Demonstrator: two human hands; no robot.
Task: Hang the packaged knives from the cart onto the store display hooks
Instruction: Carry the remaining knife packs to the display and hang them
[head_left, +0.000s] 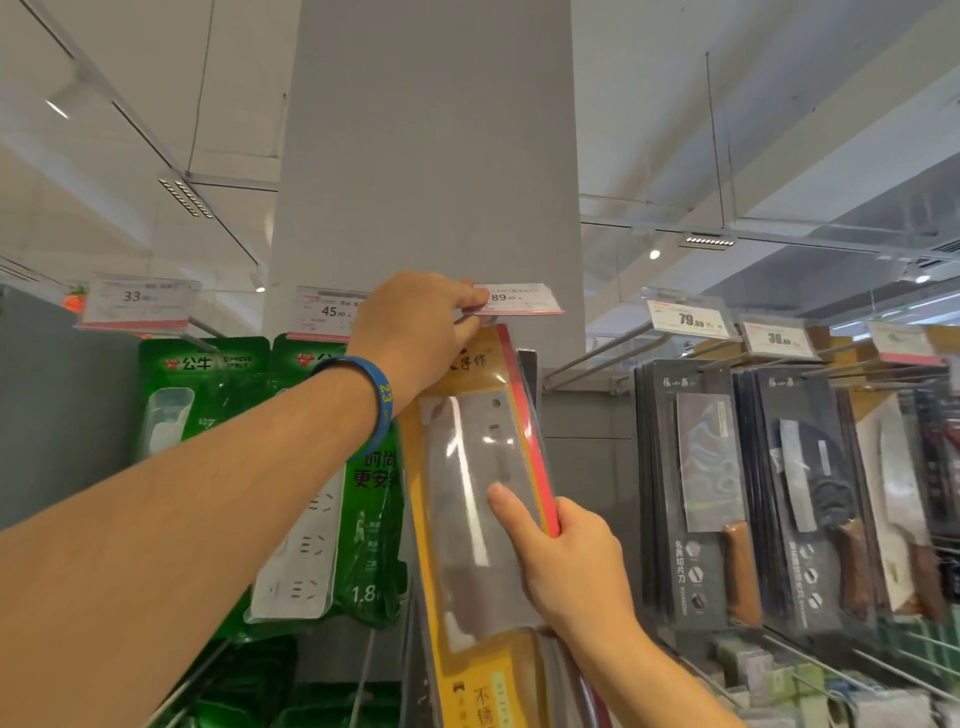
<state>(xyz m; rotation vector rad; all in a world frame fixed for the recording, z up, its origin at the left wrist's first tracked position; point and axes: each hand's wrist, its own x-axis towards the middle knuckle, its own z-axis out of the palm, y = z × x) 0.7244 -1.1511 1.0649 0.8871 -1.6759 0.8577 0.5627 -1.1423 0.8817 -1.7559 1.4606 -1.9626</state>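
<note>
The grey pillar (431, 156) rises behind and above both grips and backs this part of the display. Right of the right hand's grip, rows of dark knife packs (696, 493) hang on long hooks. Left of the left hand's grip hang green power-strip packs (208, 415).

Between the 2 grips stands the packaged knife (467, 545), a cleaver on a yellow card with a red edge. It is roughly upright and slightly tilted, with its top end directly under the left hand.

The right hand (571, 561) grips the pack's right edge about halfway up, with the thumb laid flat across the clear front and the other fingers wrapped behind, out of view. Holding it that low probably leaves the top end free to be steered.

The left hand (415, 332) reaches up and pinches the near end of the price tag (519, 299) marked 89. It seems to be tipping the tag up so the hook end beneath it is open. The hook tip is hidden behind that hand, so I cannot tell whether the pack's hole is on it.
</note>
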